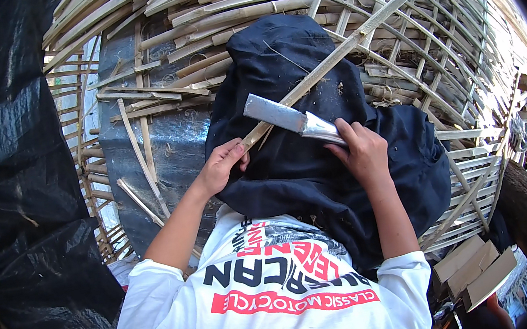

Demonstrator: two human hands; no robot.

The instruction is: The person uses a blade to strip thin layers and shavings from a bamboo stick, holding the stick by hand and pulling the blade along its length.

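Observation:
My left hand (219, 166) is closed round the near end of a long bamboo strip (336, 57), which slants away to the far right over my lap. In my right hand (364, 148) is the pale, shiny handle of a broad-bladed knife (275, 114). Its blade points left and lies across the strip, a short way beyond my left fingers. Just under the blade a thin sliver (265, 139) sticks out beside the strip. Black cloth (296, 167) covers my lap beneath both hands, with small shavings on it.
Stacked split bamboo (227, 18) and a woven bamboo lattice (415, 37) curve round the far side and right. Loose bamboo pieces (138, 146) lie on a dark sheet (177, 148) at left. Black plastic (20, 192) hangs far left; an open cardboard box (473, 267) stands lower right.

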